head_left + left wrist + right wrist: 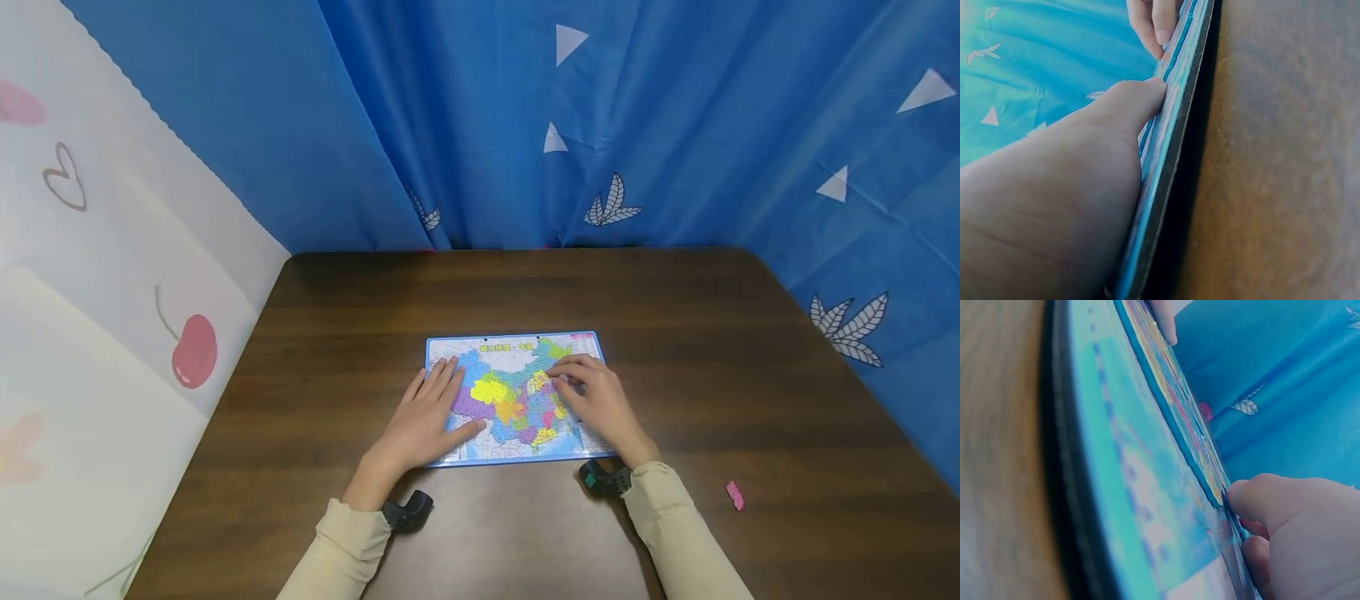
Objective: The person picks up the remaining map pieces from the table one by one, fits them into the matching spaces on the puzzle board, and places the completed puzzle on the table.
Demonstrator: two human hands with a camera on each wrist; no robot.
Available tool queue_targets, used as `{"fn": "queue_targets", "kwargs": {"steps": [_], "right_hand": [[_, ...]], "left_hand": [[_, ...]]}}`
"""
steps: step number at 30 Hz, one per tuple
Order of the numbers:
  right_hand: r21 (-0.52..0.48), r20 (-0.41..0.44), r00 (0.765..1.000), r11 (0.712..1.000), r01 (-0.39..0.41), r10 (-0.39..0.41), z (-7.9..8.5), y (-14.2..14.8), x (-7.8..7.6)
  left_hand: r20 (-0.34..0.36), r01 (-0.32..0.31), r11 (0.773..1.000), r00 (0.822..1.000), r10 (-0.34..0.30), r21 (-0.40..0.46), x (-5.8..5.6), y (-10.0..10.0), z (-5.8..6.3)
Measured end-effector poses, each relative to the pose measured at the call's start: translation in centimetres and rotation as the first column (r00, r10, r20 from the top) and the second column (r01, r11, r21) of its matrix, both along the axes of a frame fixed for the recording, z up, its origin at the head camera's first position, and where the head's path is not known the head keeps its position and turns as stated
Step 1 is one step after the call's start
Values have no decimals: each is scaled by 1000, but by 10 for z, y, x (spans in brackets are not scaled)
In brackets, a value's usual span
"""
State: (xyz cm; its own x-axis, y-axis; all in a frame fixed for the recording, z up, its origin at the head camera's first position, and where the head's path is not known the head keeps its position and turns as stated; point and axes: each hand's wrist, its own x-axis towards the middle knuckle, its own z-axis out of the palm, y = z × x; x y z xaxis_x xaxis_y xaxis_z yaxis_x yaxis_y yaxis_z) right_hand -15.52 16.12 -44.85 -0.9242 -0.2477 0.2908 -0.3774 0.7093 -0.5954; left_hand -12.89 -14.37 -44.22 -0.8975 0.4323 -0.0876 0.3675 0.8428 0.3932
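A map puzzle board [442, 343] with a blue border lies on the table, its coloured pieces fitted in the shape of China. Across its left side rests my left hand [427, 421], fingers spread and thumb out toward the lower middle. My right hand [600, 396] reaches in from the right edge with bent fingers, thumb and index fingertip pinching a small puzzle piece at the upper right of the map. That piece is mostly hidden by the fingertips. In the right wrist view the thumb [1250, 497] meets the edge of the raised map layer.
A loose pink puzzle piece [735, 495] lies on the dark wooden table [337, 333], beside my right forearm. Blue curtains [480, 125] hang behind the table, and a white patterned cloth [112, 275] borders its left side. Each wrist wears a black band.
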Motion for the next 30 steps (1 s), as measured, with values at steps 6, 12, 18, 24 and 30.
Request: {"fn": "queue_targets", "kwargs": {"steps": [6, 12, 18, 24, 30], "right_hand": [[18, 28, 1000, 1000, 0, 0, 0, -4, -3], [26, 24, 1000, 1000, 16, -17, -2, -5, -4], [25, 4, 1000, 1000, 7, -7, 0, -5, -7], [29, -1, 1000, 1000, 5, -5, 0, -6, -6], [22, -14, 1000, 1000, -13, 14, 0, -6, -3]], "left_hand": [[18, -5, 1000, 1000, 5, 3, -2, -4, -3], [11, 8, 1000, 1000, -8, 16, -3, -7, -5], [-10, 18, 1000, 1000, -18, 0, -8, -9, -2], [-25, 10, 1000, 1000, -10, 1, -10, -9, -5], [-17, 17, 1000, 1000, -18, -3, -8, -9, -7]]}}
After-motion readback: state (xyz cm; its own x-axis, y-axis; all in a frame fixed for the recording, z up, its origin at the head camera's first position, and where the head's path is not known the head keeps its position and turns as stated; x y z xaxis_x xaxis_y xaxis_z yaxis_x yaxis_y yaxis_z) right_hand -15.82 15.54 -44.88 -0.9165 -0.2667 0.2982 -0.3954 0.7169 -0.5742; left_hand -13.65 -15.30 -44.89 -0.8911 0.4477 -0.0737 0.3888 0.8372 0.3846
